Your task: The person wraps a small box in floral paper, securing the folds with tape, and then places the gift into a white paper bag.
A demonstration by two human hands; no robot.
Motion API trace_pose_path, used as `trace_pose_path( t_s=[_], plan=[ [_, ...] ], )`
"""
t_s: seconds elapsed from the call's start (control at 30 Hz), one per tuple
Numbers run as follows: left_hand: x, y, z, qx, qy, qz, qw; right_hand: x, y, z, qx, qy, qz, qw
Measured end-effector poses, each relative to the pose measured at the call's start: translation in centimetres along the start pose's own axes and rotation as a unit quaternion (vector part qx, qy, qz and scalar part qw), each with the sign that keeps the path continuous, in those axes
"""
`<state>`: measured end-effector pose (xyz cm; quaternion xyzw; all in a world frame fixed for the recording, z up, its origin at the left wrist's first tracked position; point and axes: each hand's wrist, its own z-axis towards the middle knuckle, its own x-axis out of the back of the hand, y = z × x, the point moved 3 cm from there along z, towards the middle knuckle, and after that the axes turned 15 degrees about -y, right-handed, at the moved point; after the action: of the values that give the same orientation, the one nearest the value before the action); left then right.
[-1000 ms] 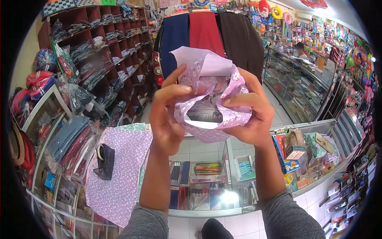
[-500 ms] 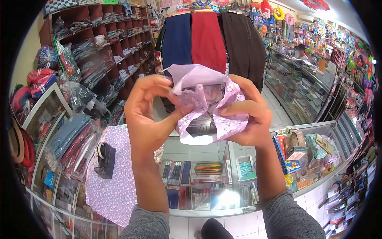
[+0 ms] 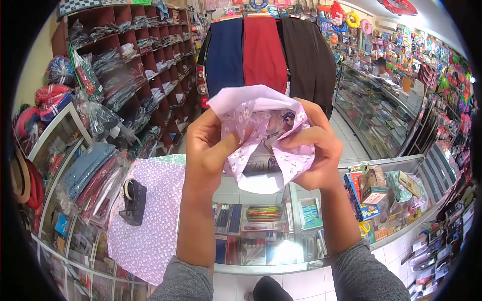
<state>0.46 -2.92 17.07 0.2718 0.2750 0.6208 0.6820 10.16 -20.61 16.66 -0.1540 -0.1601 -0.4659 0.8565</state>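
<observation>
Lilac floral wrapping paper [image 3: 296,163] is held up in front of me over the glass counter, its end gathered and folded inward around an item. Inside the opening, a dark printed surface [image 3: 260,163] of that item shows; its kind I cannot make out. My left hand [image 3: 207,150] grips the left side of the paper, thumb pressed into the fold and other fingers behind. On the right side, my right hand [image 3: 321,153] pinches the paper with its thumb on the inner flap. The paper's plain pale underside turns outward along the top and bottom edges.
A black tape dispenser [image 3: 133,200] stands on flat floral sheets [image 3: 155,246] at the left, beside plastic-bagged clothes [image 3: 93,175]. Small boxes [image 3: 374,183] sit on the counter's right end. Hanging trousers [image 3: 266,55] are ahead; a person [image 3: 381,67] is behind the far counter.
My left hand has moved right and closed on the paper's left side, its fingers now behind it. The left flap is pressed further in, and the opening looks wider.
</observation>
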Motion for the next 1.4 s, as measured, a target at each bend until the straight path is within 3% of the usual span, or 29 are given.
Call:
trace_pose_path(
  t_s=[0.03,0.2,0.27,0.33,0.4,0.53,0.6,0.73,0.8,0.83,0.9,1.0,1.07,1.13,1.27,1.33,1.4],
  plan=[
    [0.2,-0.4,0.3,-0.041,-0.008,0.025,0.999,0.0,0.0,0.0,0.006,0.002,0.001,1.0],
    [0.9,-1.5,-0.2,-0.082,0.003,0.054,0.995,0.0,0.1,-0.1,0.007,0.002,0.016,1.0],
    [0.2,-1.2,-0.3,-0.087,0.066,0.02,0.994,-0.1,0.1,-0.1,0.01,0.003,0.022,1.0],
    [0.2,-1.1,-0.3,-0.097,0.064,0.005,0.993,-0.2,-0.1,-0.1,0.02,0.008,0.006,1.0],
    [0.0,-0.6,0.1,-0.203,0.0,0.041,0.978,-0.3,0.1,-0.3,0.029,0.012,0.028,0.999],
    [0.1,-0.9,0.6,-0.275,-0.02,0.099,0.956,-0.8,0.6,-0.3,0.064,0.026,0.095,0.993],
    [0.0,-0.6,0.4,-0.274,-0.029,0.091,0.957,-0.7,0.7,-0.2,0.061,0.0,0.084,0.995],
    [-0.1,-0.2,0.3,-0.259,-0.083,0.048,0.961,-0.9,-0.5,0.2,0.042,0.062,0.16,0.984],
    [0.3,-0.4,0.1,-0.239,-0.077,0.108,0.962,-0.3,-0.5,0.1,0.036,-0.016,0.023,0.999],
    [0.6,-0.1,0.2,-0.239,-0.076,0.108,0.962,-0.6,-0.5,0.0,0.014,0.027,0.066,0.997],
    [0.5,0.7,0.5,-0.228,-0.12,0.165,0.952,-0.4,-0.2,0.0,0.028,0.021,0.048,0.998],
    [-0.3,0.6,0.0,-0.215,-0.092,0.116,0.965,-0.2,-0.3,-0.1,0.014,0.026,0.035,0.999],
    [-0.1,0.5,0.2,-0.229,-0.111,0.144,0.956,-0.2,-0.3,-0.1,0.027,0.03,0.039,0.998],
    [-0.2,0.4,0.2,-0.33,-0.115,0.258,0.901,-0.3,-0.3,-0.1,0.035,0.032,0.045,0.998],
    [0.1,0.4,0.3,-0.324,-0.136,0.28,0.893,-0.3,-0.2,-0.3,0.049,0.027,0.059,0.997],
    [-1.4,1.2,0.2,-0.319,-0.103,0.283,0.899,-0.1,0.3,-0.4,0.047,0.023,0.065,0.996],
    [-1.1,1.5,0.3,-0.321,-0.123,0.369,0.863,0.2,0.3,-0.5,0.045,0.019,0.071,0.996]
  ],
)
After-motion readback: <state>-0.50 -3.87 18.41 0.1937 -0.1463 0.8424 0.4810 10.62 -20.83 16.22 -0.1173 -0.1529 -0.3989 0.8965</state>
